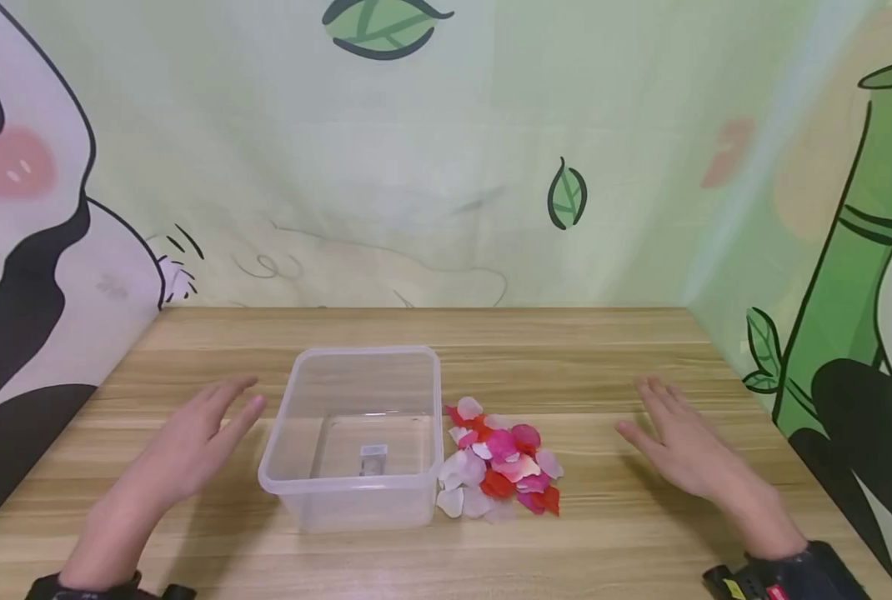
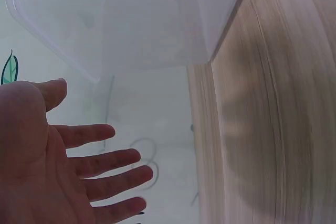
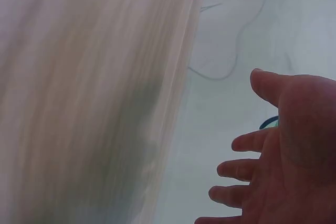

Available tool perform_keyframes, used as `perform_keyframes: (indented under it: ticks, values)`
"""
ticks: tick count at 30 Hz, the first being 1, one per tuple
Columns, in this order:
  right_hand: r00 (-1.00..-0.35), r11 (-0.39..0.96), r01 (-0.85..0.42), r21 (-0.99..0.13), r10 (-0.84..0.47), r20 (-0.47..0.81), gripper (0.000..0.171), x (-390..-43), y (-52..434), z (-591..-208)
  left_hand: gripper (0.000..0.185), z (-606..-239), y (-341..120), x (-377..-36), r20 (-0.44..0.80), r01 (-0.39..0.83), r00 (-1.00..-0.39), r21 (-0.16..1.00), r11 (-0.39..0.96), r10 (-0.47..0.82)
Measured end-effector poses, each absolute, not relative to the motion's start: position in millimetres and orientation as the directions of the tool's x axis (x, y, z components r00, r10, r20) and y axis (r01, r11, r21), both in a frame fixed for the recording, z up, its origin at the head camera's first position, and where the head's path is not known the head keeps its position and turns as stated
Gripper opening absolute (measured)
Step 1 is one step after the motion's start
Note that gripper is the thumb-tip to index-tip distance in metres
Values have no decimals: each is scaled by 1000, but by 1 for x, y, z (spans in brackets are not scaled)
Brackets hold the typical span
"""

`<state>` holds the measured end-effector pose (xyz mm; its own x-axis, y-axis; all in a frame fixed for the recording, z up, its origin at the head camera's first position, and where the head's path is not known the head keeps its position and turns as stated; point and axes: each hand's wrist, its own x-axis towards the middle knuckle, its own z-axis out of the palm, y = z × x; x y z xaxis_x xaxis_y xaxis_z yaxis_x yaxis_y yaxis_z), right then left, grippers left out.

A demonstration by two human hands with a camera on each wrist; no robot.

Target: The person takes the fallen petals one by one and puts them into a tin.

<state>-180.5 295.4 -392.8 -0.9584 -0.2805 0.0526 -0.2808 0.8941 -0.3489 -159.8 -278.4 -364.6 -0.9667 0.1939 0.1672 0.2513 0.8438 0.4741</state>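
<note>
A clear plastic box (image 1: 348, 507) without a lid stands on the wooden table, a small pale label visible through it. Against its right side lies a loose pile of petals (image 1: 502, 458) in red, pink and white. My left hand (image 1: 183, 450) hovers to the left of the box, fingers extended and holding nothing; the left wrist view shows its spread fingers apart from the box wall (image 2: 152, 24). Well to the right of the petals, my right hand (image 1: 689, 450) is held above the table with straight fingers. Nothing is in its palm in the right wrist view.
The wooden table (image 1: 566, 350) runs back to a pale green cloth backdrop (image 1: 431, 167) with drawn leaves. Panda drawings flank it on both sides, with green bamboo (image 1: 851, 250) on the right. Dark bands (image 1: 784, 575) circle both wrists.
</note>
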Motion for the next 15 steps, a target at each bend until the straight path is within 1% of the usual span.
perform_keyframes:
  ticks: [7, 12, 15]
  values:
    - [-953, 877, -294, -380, -299, 46, 81, -180, 282, -389, 59, -362, -269, -162, 174, 263, -964, 540, 800, 200]
    - [-953, 883, -293, -367, -300, 40, 81, -181, 272, -388, 61, -359, -264, -163, 142, 237, -971, 568, 788, 190]
    - [-950, 881, -304, -364, -308, 48, 77, -182, 267, -386, 64, -357, -261, -163, 116, 224, -974, 585, 780, 193]
